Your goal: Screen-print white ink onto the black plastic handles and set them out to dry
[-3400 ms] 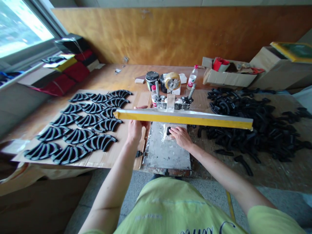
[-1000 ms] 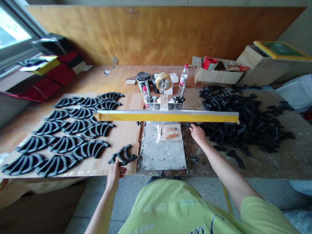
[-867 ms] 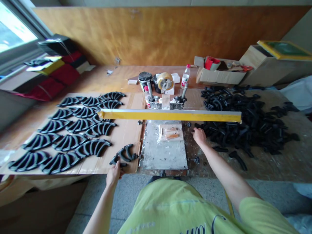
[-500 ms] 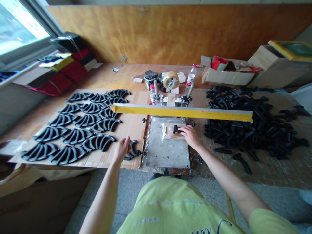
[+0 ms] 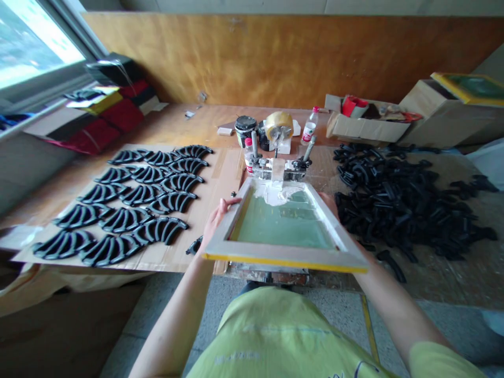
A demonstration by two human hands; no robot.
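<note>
A screen printing frame [image 5: 281, 251] with a pale green mesh [image 5: 275, 226] slopes down towards me over the press, its near edge yellow underneath. My left hand [image 5: 217, 216] holds the frame's left side, fingers against the edge. At the opposite side is my right hand [image 5: 329, 203], closed at the frame's edge, though the frame covers much of it. White ink lies on the far end of the mesh. Behind it stands the metal clamp [image 5: 289, 167] that carries the frame. The base plate and the black part on it are hidden below.
Rows of curved black handles [image 5: 118, 218] lie on cardboard [image 5: 197, 231] to the left. A heap of black handles [image 5: 386, 205] covers the right. Behind the press are an ink tub [image 5: 244, 131], a tape roll [image 5: 279, 125] and a bottle [image 5: 309, 126]; an open carton [image 5: 366, 126] stands back right.
The frame has swung down from its raised position. My right hand has left the black handle on the base and my left hand the handles on the cardboard; both are now at the frame's sides.
</note>
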